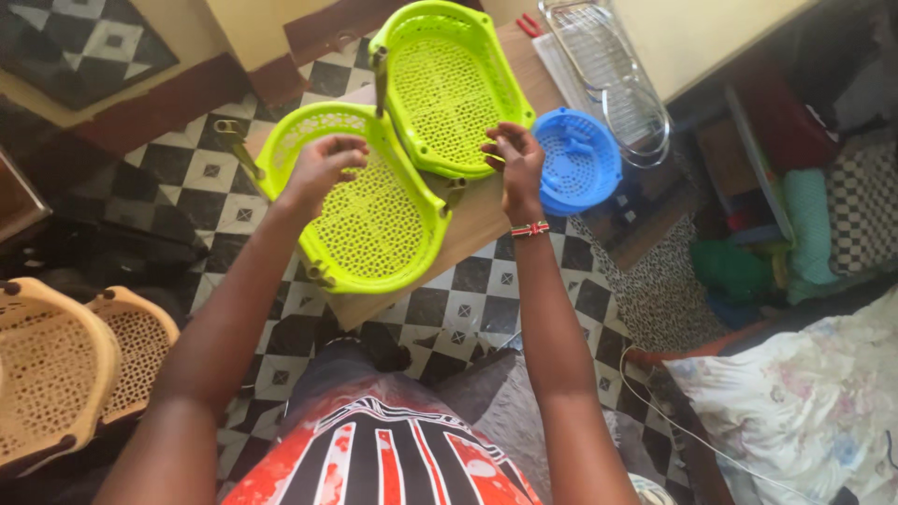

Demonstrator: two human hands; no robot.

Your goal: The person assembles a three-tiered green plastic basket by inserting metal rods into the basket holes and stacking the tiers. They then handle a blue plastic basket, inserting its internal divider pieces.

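the person's left hand (323,166) is curled over the upper edge of the nearer lime-green perforated tray (360,210), fingers bent down against its rim in a light grasp. the right hand (514,161) is pinched shut at the near rim of the farther lime-green perforated tray (449,89); what lies between its fingertips is too small to tell. a striped wristband (530,228) sits on the right wrist. both oval trays rest on a small wooden worktop (477,220), the nearer one tilted and jutting past the worktop's left edge, the farther one lying above and to the right of it, their rims touching where they meet. short brownish clips (379,70) stand on the tray edges. just right of the right hand a blue round perforated basket (580,159) hangs over the worktop's right edge. beyond it, a metal wire rack (608,79) lies at the far end. the floor (468,299) is black-and-white checked tile. at the lower left stand two tan perforated baskets (65,365), well apart from the hands. to the right are folded cloths on a shelf (804,224) and a floral bedcover (804,402).
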